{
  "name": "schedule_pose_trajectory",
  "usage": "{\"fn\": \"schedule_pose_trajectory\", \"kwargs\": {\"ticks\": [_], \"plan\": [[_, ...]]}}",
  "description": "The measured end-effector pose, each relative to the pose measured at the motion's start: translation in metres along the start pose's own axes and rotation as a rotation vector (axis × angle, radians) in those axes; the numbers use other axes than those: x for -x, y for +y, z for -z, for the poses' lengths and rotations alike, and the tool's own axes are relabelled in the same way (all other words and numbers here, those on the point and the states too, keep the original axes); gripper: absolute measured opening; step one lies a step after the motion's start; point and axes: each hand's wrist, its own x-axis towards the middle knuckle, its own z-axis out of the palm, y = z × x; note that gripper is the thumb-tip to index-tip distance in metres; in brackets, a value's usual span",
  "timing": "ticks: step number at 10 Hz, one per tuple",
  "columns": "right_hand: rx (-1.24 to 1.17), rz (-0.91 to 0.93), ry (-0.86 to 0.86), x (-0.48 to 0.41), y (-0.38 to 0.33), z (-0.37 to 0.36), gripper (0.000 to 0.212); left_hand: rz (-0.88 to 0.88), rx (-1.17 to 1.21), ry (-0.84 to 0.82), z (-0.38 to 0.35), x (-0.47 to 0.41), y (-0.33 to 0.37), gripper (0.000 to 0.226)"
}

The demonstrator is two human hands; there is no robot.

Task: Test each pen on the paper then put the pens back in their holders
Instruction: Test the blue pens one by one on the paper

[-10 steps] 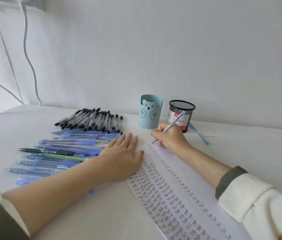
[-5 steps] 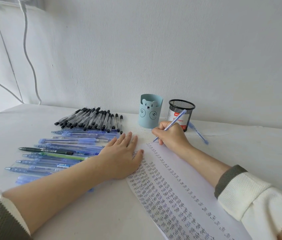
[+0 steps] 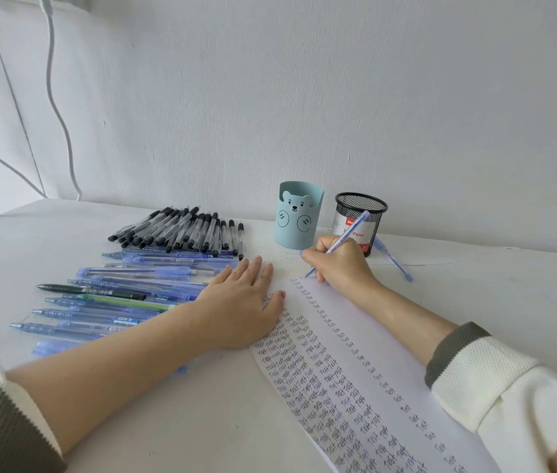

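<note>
Fingers of the right hand (image 3: 342,264) pinch a blue pen (image 3: 340,245), tip on the paper (image 3: 355,363). Left hand (image 3: 239,302) lies flat, pressing the paper's edge.

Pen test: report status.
Right hand grips blue pen, tip on paper. Left hand flat on paper edge. Loose pens left; nothing blocks.

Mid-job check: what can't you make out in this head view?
All from the head view:
- Bear pen holder and mesh pen cup: walls hide their insides.
- Blue pen tip: too small to tell paper contact; right hand grips it.
- Paper: near end cut off by bottom edge; left hand covers some writing.
</note>
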Motion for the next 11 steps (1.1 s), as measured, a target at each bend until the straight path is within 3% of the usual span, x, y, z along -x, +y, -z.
{"fn": "schedule_pose_trajectory", "kwargs": {"ticks": [5,6,7,9,10,11], "plan": [[-0.111,0.022,0.007,-0.003,0.003,0.007,0.035,-0.004,-0.003,-0.001,-0.002,-0.001,-0.002,0.067],[0.014,0.145,0.024,-0.005,0.009,0.016,0.036,-0.006,-0.002,0.0,-0.002,-0.002,-0.002,0.067],[0.284,0.312,0.041,-0.009,0.022,0.022,0.019,-0.009,-0.011,-0.007,-0.002,-0.002,-0.001,0.067],[0.486,0.411,0.029,-0.017,0.029,0.018,0.023,-0.006,-0.007,0.004,-0.002,-0.002,-0.002,0.067],[0.383,0.336,0.036,-0.014,0.031,0.018,0.019,-0.005,-0.011,0.005,-0.002,-0.001,-0.002,0.067],[0.23,0.262,-0.067,-0.007,0.024,0.022,0.026,-0.005,-0.013,0.001,-0.001,-0.001,-0.001,0.067]]}}
